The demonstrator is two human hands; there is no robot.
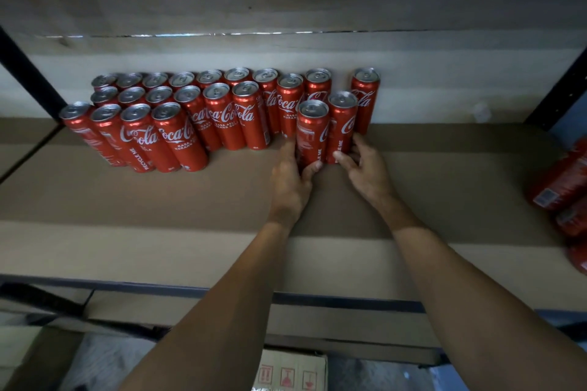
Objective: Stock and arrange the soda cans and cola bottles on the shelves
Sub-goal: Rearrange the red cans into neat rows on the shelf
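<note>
— On the shelf (444, 168), at the right end of the can block (190, 117), how do the hands stand?

— My left hand (290, 181) wraps the base of the front can (313, 133). My right hand (365, 168) pinches the base of the neighbour can (341, 127), thumb in front, fingers behind. Both cans stand upright, side by side.

— Procedure for seating them?

— My judgement: slide, do not lift. I keep both grips low and push the pair back and left until it lines up with the middle row. The lone back can (365, 98) stands apart, so that gap needs filling next. Slim cans probably tip easily on the cardboard liner, so I move slowly.
</note>
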